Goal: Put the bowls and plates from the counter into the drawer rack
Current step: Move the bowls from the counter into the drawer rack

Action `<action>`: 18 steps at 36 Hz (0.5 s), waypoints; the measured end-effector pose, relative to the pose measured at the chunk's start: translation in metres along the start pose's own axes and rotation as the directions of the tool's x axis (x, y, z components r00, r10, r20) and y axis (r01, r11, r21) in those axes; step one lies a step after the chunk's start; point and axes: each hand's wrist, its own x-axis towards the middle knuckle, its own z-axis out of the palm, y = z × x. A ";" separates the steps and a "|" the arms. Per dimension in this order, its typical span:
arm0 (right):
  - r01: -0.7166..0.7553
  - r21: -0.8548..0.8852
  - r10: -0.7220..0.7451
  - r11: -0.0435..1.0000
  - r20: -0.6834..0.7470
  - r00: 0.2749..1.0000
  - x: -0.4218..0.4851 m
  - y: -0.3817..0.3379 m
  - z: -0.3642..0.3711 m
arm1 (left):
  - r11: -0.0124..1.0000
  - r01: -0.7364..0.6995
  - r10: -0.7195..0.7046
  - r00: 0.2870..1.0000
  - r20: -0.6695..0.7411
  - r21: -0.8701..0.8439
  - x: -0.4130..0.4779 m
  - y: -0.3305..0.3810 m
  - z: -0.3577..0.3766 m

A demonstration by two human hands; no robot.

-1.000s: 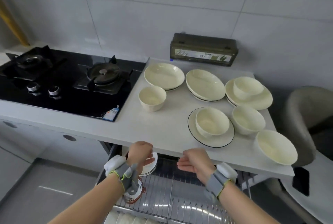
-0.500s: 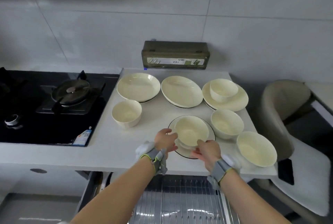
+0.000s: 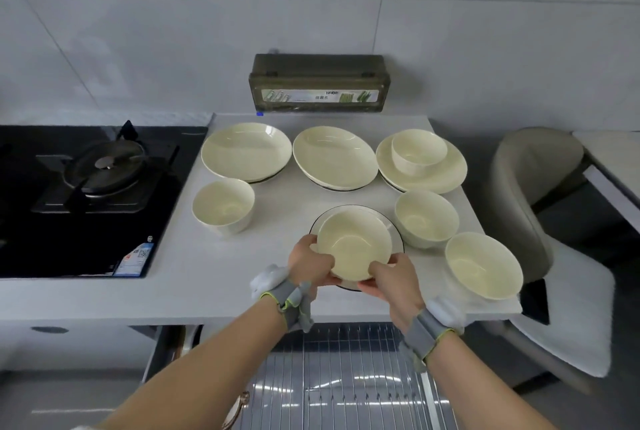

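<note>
Both the left hand [image 3: 309,261] and right hand [image 3: 393,279] grasp the bowl [image 3: 353,249] on the plate [image 3: 394,223]; next, probably lift it down into the rack [image 3: 343,377].

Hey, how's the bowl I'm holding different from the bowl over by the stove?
The held bowl sits over a black-rimmed plate; the bowl by the stove rests directly on the counter. The left hand and right hand grip the first; nothing touches the second. Both are cream, empty and upright.
</note>
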 end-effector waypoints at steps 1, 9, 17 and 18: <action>-0.002 -0.012 0.002 1.000 0.027 1.000 -0.005 0.001 -0.003 | 0.999 0.011 -0.010 1.000 0.009 -0.039 -0.006 -0.001 -0.005; -0.053 -0.076 0.079 0.996 0.390 0.918 -0.041 0.007 -0.020 | 0.986 0.094 -0.071 0.984 0.163 -0.139 -0.056 -0.018 -0.051; -0.106 -0.083 0.134 0.991 0.595 0.792 -0.073 0.013 -0.026 | 0.989 0.125 -0.104 0.965 0.240 -0.074 -0.091 -0.043 -0.087; -0.103 -0.098 0.141 0.990 0.609 0.781 -0.077 0.016 -0.027 | 0.986 0.142 -0.116 0.959 0.258 -0.082 -0.096 -0.048 -0.090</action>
